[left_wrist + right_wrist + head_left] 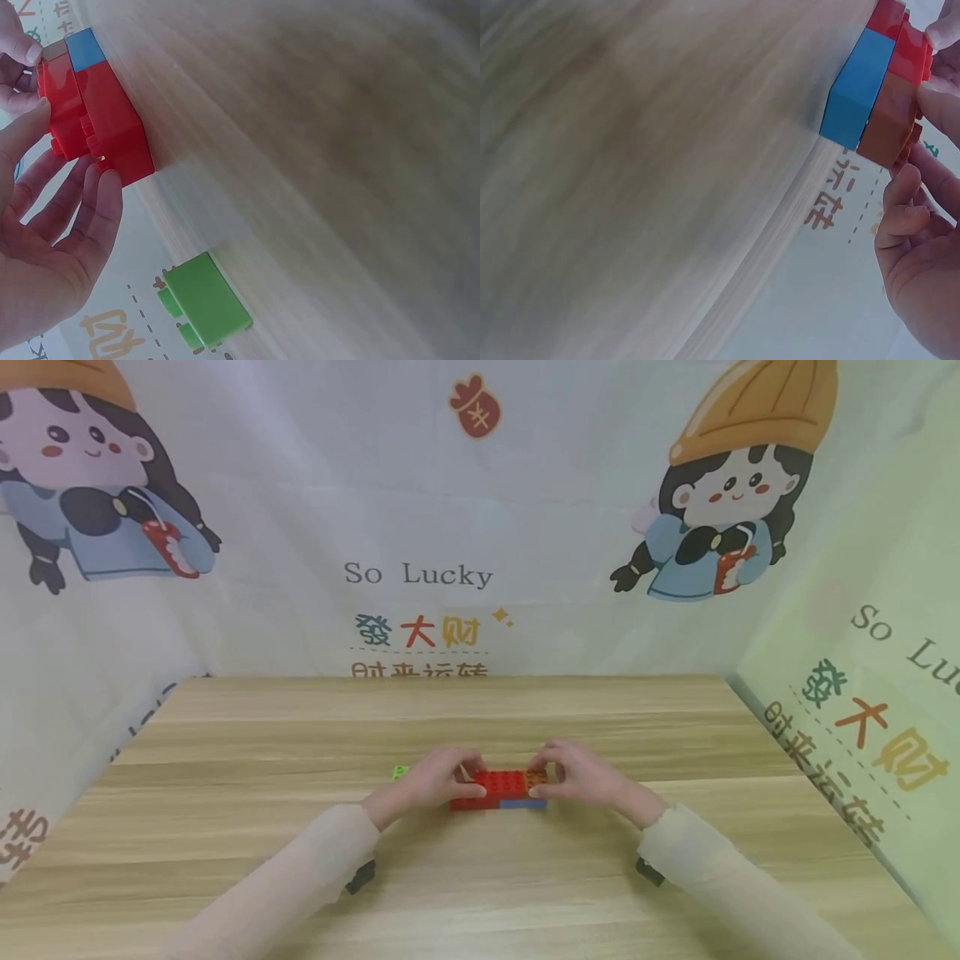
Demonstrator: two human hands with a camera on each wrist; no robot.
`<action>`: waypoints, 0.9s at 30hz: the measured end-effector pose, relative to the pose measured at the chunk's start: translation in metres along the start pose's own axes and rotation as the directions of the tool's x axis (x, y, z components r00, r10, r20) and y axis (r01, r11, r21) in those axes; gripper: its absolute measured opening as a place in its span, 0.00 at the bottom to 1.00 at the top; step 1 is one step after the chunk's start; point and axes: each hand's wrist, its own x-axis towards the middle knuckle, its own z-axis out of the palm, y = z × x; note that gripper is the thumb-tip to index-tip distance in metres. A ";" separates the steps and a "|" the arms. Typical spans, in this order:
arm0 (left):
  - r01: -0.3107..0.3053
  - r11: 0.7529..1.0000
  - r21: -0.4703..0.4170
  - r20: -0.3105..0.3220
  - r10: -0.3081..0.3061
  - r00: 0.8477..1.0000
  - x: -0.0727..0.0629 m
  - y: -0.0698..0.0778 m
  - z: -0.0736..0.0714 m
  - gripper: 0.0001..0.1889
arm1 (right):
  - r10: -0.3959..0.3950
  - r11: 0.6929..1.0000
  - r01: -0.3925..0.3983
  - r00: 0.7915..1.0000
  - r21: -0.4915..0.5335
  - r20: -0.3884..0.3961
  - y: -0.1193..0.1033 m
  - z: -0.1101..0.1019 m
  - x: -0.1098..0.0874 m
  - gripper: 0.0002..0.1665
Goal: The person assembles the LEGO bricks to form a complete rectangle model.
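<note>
Near the middle of the table, toy building bricks stand joined in two layers. The bottom layer has a red brick point(116, 124) on the left and a blue brick point(853, 90) on the right. On top sit another red brick point(504, 783) and, at the right end, a brown brick point(889, 120). My left hand point(429, 781) pinches the upper red brick between thumb and fingers, its left end set in from that of the lower one, leaving studs bare. The brown brick is pinched by my right hand point(588, 779), thumb in front and fingers behind.
A green brick point(208, 300) lies on the wooden table point(465, 893) to the left of the stack, mostly covered by my left hand in the head view. Printed cloth point(570, 527) hangs behind the table and along both sides.
</note>
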 end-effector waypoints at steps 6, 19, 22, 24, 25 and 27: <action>-0.004 1.000 0.004 0.003 0.004 1.000 0.001 0.000 0.000 0.10 | -0.028 1.000 0.028 1.000 -0.002 -0.007 -0.004 0.004 0.005 0.18; -0.028 1.000 -0.004 -0.004 0.028 1.000 -0.002 -0.002 0.000 0.11 | -0.009 1.000 0.009 1.000 0.028 -0.008 -0.001 0.007 0.007 0.16; -0.037 0.999 -0.005 -0.014 0.036 0.999 -0.006 -0.004 0.000 0.14 | 0.000 0.999 0.000 1.000 0.035 -0.003 -0.001 0.008 0.007 0.17; -0.037 0.999 -0.017 -0.022 0.036 0.999 -0.008 -0.006 -0.001 0.17 | 0.008 0.999 -0.008 1.000 0.038 0.002 -0.001 0.008 0.007 0.17; -0.042 0.999 -0.027 -0.026 0.041 0.999 -0.010 -0.007 -0.002 0.18 | 0.011 0.999 -0.012 1.000 0.039 0.005 -0.001 0.008 0.007 0.17; -0.044 0.997 -0.060 -0.034 0.042 0.999 -0.013 -0.008 -0.004 0.19 | 0.014 0.999 -0.015 1.000 0.038 0.008 0.000 0.008 0.007 0.17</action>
